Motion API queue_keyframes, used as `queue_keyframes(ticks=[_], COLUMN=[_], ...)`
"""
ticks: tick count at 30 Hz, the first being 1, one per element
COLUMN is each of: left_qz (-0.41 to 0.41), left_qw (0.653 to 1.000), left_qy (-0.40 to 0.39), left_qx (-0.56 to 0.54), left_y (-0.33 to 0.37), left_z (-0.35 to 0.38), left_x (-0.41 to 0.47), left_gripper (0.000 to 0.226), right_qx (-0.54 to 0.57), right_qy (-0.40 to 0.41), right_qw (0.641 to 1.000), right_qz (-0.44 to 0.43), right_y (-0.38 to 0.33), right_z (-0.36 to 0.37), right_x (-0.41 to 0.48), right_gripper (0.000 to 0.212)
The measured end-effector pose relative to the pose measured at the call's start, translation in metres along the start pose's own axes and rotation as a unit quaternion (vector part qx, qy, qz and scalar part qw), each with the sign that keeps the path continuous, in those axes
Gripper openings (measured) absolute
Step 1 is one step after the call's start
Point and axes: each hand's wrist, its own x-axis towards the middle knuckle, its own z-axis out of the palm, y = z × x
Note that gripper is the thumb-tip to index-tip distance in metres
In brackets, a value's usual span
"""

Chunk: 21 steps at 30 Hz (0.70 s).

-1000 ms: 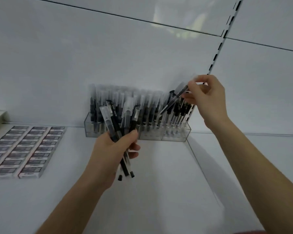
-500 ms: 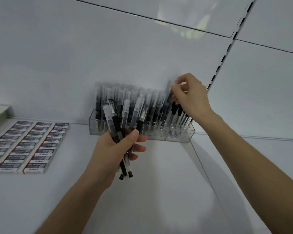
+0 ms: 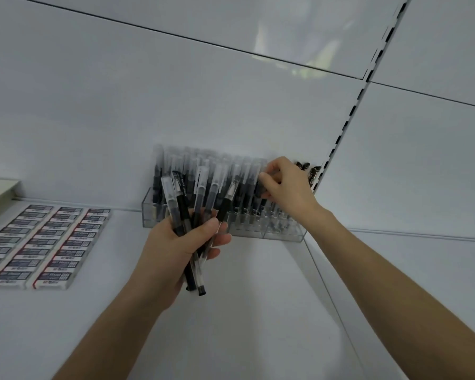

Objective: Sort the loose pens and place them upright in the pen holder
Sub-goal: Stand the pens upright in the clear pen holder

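Note:
A clear plastic pen holder (image 3: 283, 235) stands on the white shelf against the back wall, filled with several upright black pens with frosted caps (image 3: 187, 165). My left hand (image 3: 176, 248) grips a fanned bunch of loose pens (image 3: 200, 196) in front of the holder, caps up. My right hand (image 3: 285, 187) is at the holder's right part, its fingers pinching a pen (image 3: 259, 187) among the standing ones. A few dark pen tops (image 3: 309, 171) show behind that hand.
Rows of boxed erasers (image 3: 47, 242) lie flat on the shelf at the left. A slotted shelf upright (image 3: 348, 124) runs up the wall right of the holder. A seam (image 3: 327, 283) divides the shelf surface below the holder's right end.
My right hand has come down and left from above the holder's right end to the standing pens, carrying its pen down among them. The left hand with its bunch stayed roughly in place.

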Motion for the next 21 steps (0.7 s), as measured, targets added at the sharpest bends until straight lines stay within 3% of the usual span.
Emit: queue_keyframes(ticks=[5,9,13,17,21], left_qz=[0.004,0.009,0.009,-0.002,-0.006], left_qw=[1.000,1.000,1.000,0.998,0.999], left_qy=[0.001,-0.008,-0.027,-0.050,-0.023], left_qx=[0.003,0.001,0.009,0.023,0.036], left_y=[0.001,0.002,-0.002,-0.011,-0.015], left_z=[0.002,0.006,0.021,0.040,0.042], left_x=[0.000,-0.002,-0.002,-0.004,-0.003], left_gripper=[0.011,0.013,0.013,0.016,0.012], right_qx=[0.020,0.101,0.279,0.323,0.364], right_qy=[0.002,0.071,0.000,-0.029,0.051], right_qw=[0.999,0.992,0.959,0.944,0.924], right_qz=[0.028,0.024,0.045,0.062,0.106], right_y=[0.001,-0.007,-0.019,-0.016,0.000], right_z=[-0.002,-0.014,-0.020,-0.025,-0.050], right_x=[-0.003,-0.034,-0.067,-0.074,-0.069], right_gripper=[0.011,0.013,0.007,0.004,0.005])
